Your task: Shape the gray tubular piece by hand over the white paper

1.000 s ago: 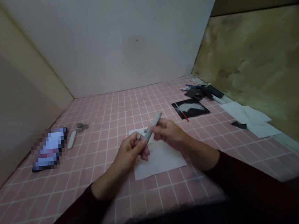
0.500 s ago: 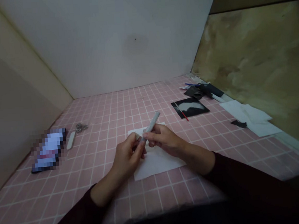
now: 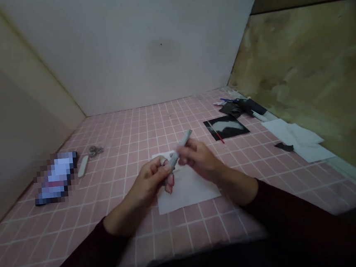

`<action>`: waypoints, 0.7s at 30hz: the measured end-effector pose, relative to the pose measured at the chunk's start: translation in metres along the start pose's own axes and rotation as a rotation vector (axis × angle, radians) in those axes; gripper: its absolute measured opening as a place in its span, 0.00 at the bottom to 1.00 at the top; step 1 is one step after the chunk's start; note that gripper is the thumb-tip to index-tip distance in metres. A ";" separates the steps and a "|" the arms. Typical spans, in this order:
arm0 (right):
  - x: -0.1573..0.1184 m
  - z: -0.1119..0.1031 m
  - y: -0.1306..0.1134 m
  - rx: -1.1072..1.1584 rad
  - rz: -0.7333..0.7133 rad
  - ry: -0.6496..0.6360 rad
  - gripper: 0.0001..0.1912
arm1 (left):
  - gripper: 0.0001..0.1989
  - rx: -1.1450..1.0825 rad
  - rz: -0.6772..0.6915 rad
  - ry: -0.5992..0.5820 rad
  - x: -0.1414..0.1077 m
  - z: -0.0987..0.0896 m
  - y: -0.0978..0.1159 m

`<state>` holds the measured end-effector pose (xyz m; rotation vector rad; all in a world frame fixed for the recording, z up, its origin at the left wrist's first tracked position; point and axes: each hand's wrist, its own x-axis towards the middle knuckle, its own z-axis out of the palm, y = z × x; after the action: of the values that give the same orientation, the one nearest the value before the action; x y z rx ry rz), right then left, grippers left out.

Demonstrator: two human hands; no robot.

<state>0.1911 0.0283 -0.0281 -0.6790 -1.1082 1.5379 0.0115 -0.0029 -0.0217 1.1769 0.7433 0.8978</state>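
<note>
A slim pale grey stick (image 3: 184, 138), its exact kind unclear, slants up and to the right above a white sheet of paper (image 3: 189, 195). My left hand (image 3: 152, 175) is closed on its lower end, thumb on top. Further up, the closed fingers of my right hand (image 3: 200, 158) are on the stick, slightly smeared by motion. A small whitish bit (image 3: 162, 160) shows at my left index finger; I cannot tell whether it is a separate piece.
On the left lie a phone (image 3: 57, 177) with a blurred screen, a white flat stick (image 3: 83, 166) and small grey scissors (image 3: 95, 150). To the right are a dark dust-covered sheet (image 3: 243, 130), a red-tipped thin stick (image 3: 219, 137), dark scraps (image 3: 231, 110) and white papers (image 3: 306, 147).
My right hand has slid a little up along the stick, away from my left fingers. My left hand has shifted slightly and more of the stick shows between the hands.
</note>
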 end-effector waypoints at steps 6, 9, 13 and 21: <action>-0.003 0.003 0.005 -0.014 0.036 -0.111 0.18 | 0.14 -0.256 -0.170 -0.035 0.002 0.000 0.003; -0.003 0.006 0.008 -0.067 0.044 -0.170 0.19 | 0.13 -0.316 -0.207 -0.050 0.003 0.000 0.005; 0.001 -0.006 -0.004 -0.014 -0.076 -0.039 0.17 | 0.13 -0.362 -0.225 -0.053 0.002 0.001 0.007; -0.004 0.003 0.004 -0.054 0.037 -0.183 0.19 | 0.13 -0.218 -0.132 -0.025 0.001 0.001 0.002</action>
<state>0.1880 0.0235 -0.0311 -0.6069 -1.2841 1.6312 0.0125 -0.0026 -0.0191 0.9346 0.6759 0.8300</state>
